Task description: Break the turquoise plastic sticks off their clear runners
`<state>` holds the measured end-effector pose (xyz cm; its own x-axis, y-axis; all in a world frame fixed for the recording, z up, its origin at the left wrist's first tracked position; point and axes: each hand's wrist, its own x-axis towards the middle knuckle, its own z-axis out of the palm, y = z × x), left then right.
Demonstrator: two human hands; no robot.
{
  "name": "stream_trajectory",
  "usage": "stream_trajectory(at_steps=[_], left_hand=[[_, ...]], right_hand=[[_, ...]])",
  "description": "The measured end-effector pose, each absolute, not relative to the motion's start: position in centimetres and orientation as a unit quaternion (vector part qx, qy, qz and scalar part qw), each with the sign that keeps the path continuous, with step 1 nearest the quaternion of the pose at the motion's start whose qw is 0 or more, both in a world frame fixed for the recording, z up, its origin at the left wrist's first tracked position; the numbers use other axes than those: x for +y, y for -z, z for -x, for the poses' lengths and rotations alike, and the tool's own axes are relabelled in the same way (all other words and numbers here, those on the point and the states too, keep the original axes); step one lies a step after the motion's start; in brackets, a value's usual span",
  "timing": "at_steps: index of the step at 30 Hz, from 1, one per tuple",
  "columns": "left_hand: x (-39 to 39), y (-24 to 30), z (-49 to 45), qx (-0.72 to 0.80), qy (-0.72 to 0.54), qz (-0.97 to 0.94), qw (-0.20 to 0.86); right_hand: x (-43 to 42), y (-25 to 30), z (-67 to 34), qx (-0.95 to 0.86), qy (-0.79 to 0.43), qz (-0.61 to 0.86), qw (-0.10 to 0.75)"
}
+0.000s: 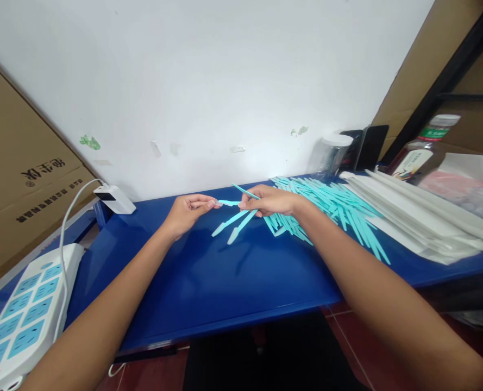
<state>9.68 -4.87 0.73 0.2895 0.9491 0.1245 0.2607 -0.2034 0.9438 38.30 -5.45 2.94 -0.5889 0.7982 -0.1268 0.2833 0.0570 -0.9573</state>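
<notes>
My right hand (268,200) is closed around several slim turquoise eyebrow razors (241,227), which fan out between its fingers. Two of them point down to the left with their wider, paler ends. The head of another razor (228,203) reaches level toward my left hand (193,210). Thumb and fingers of that hand pinch its whitish tip; whether a clear cap sits there I cannot make out. Behind and below my right wrist, a loose heap of the same razors (331,203) covers part of the blue table (208,293).
White flat sleeves (420,217) are stacked right of the heap, near a lidded jar (334,155), a dark bottle (416,155) and a plastic bag (465,182). At left are a power strip (76,260), a white charger (114,199) and a cardboard box (25,141). A white wall rises behind.
</notes>
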Motion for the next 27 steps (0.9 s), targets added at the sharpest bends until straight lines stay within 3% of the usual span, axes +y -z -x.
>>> stream_trajectory(at_steps=[7,19,27], left_hand=[[-4.7,-0.6,-9.5,0.441,-0.397,-0.639,0.49],[-6.1,-0.8,-10.8,0.454,-0.386,-0.651,0.47],[-4.6,-1.0,-10.1,0.414,-0.444,-0.477,0.636]], right_hand=[[-5.3,-2.9,-38.4,-0.702,-0.557,0.383,0.223],[-6.2,-2.4,-36.8,-0.733,-0.518,0.369,0.241],[-5.7,-2.3,-37.2,-0.713,-0.523,0.407,0.228]])
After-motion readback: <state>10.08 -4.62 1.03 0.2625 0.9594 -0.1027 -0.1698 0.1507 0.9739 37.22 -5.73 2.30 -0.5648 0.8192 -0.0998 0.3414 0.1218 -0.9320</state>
